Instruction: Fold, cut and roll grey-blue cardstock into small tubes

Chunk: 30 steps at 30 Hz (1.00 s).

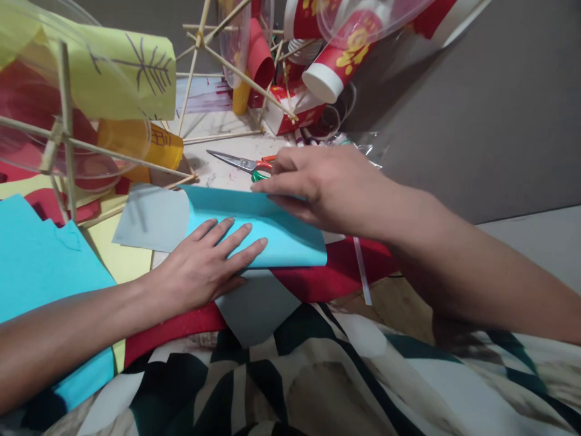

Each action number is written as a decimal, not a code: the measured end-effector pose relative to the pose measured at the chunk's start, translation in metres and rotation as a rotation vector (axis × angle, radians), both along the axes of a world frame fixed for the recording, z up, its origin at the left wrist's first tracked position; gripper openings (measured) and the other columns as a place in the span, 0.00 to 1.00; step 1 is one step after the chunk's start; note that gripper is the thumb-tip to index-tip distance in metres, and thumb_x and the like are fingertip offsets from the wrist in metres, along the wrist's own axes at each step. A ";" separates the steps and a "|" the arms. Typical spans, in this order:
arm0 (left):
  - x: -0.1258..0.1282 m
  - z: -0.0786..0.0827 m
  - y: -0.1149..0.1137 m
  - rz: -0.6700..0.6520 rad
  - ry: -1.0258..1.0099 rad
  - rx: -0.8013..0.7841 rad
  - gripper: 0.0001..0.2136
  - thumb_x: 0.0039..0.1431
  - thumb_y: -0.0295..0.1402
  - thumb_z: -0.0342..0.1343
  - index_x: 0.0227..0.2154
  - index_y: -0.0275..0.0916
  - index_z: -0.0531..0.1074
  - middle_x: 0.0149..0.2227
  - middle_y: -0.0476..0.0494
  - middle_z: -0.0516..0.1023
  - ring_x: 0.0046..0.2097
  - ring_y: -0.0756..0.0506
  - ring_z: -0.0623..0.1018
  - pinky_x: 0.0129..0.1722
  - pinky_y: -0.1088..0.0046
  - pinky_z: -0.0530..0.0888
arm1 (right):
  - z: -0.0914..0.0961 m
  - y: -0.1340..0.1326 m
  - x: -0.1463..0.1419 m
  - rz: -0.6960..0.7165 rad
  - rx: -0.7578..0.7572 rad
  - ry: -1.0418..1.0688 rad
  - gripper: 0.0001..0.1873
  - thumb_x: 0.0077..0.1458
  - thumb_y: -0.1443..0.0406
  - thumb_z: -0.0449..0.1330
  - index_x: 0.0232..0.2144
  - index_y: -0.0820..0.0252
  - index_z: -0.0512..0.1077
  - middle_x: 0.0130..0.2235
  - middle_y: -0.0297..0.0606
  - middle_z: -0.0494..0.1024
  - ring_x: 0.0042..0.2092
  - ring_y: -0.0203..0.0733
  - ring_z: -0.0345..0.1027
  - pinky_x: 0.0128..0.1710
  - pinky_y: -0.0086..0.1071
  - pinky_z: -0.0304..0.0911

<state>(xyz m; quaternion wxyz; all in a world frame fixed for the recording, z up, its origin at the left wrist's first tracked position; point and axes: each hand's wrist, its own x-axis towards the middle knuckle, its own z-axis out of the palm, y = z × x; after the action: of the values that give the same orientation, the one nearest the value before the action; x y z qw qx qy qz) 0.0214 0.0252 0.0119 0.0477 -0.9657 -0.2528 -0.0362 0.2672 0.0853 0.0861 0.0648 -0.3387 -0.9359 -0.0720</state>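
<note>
A sheet of light blue paper (290,242) lies in front of me, its far edge raised and its near edge curved over. Flat on its left part rests my left hand (204,254), fingers spread. My right hand (304,181) pinches the raised far edge between thumb and fingers; part of that edge is hidden behind the hand. Just beyond the paper are scissors (240,162) with orange and green handles, partly covered by my right hand. Grey paper (152,221) shows at the blue sheet's left, and another grey piece (258,306) sticks out below it.
Stick frames (200,41) stand at the back and left, near a yellow paper roll (127,72) and an orange cup (161,145). Red patterned cups (347,54) lean at the back. More blue paper (40,266) is at left; red material (336,266) lies underneath. A grey wall (499,121) rises at right.
</note>
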 end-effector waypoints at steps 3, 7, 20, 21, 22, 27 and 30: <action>0.000 0.001 0.000 0.006 -0.012 -0.021 0.25 0.70 0.40 0.51 0.67 0.40 0.62 0.63 0.34 0.72 0.57 0.30 0.75 0.52 0.52 0.73 | -0.004 -0.021 0.002 0.074 -0.005 -0.054 0.18 0.67 0.66 0.49 0.50 0.59 0.77 0.40 0.45 0.77 0.39 0.45 0.69 0.30 0.33 0.54; 0.000 0.002 0.000 0.020 -0.017 -0.057 0.25 0.71 0.40 0.49 0.67 0.40 0.61 0.62 0.35 0.72 0.59 0.31 0.73 0.51 0.55 0.73 | -0.013 -0.037 0.005 0.117 -0.011 -0.079 0.22 0.68 0.69 0.49 0.61 0.62 0.69 0.47 0.52 0.78 0.43 0.50 0.70 0.37 0.37 0.63; -0.002 -0.002 -0.005 -0.016 0.015 0.036 0.26 0.70 0.38 0.50 0.69 0.42 0.58 0.64 0.32 0.70 0.54 0.33 0.76 0.48 0.55 0.73 | -0.039 -0.024 0.018 0.056 -0.135 -0.109 0.26 0.69 0.69 0.45 0.66 0.57 0.65 0.60 0.53 0.73 0.56 0.57 0.71 0.48 0.49 0.71; -0.003 -0.002 -0.005 -0.024 0.006 0.051 0.26 0.70 0.37 0.50 0.69 0.42 0.58 0.65 0.32 0.69 0.56 0.32 0.75 0.50 0.54 0.73 | -0.039 -0.022 0.019 0.044 -0.156 -0.072 0.26 0.69 0.68 0.46 0.66 0.57 0.65 0.61 0.53 0.73 0.57 0.57 0.71 0.48 0.50 0.72; -0.003 -0.002 -0.005 -0.029 -0.004 0.063 0.26 0.70 0.36 0.50 0.68 0.42 0.59 0.65 0.31 0.68 0.57 0.31 0.75 0.52 0.52 0.72 | -0.038 -0.021 0.019 0.027 -0.185 -0.033 0.26 0.69 0.66 0.47 0.66 0.56 0.64 0.61 0.51 0.72 0.58 0.57 0.71 0.49 0.50 0.72; -0.007 0.007 -0.006 -0.017 -0.080 0.086 0.25 0.69 0.37 0.53 0.67 0.43 0.62 0.67 0.32 0.67 0.65 0.28 0.69 0.59 0.49 0.69 | -0.021 -0.020 0.025 -0.213 -0.199 0.294 0.36 0.65 0.59 0.57 0.70 0.62 0.55 0.64 0.53 0.69 0.63 0.55 0.66 0.59 0.48 0.67; -0.009 0.014 -0.005 0.007 -0.137 0.100 0.25 0.69 0.40 0.53 0.66 0.42 0.63 0.68 0.32 0.66 0.68 0.28 0.65 0.63 0.48 0.65 | -0.020 -0.031 0.033 -0.412 -0.104 0.558 0.42 0.63 0.57 0.59 0.72 0.61 0.47 0.67 0.56 0.63 0.64 0.53 0.64 0.60 0.46 0.66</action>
<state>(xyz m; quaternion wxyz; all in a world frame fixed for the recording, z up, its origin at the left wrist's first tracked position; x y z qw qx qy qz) 0.0128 0.0198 0.0261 0.0786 -0.9564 -0.2566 -0.1148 0.2999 0.0545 0.0661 0.2848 -0.5299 -0.7966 0.0597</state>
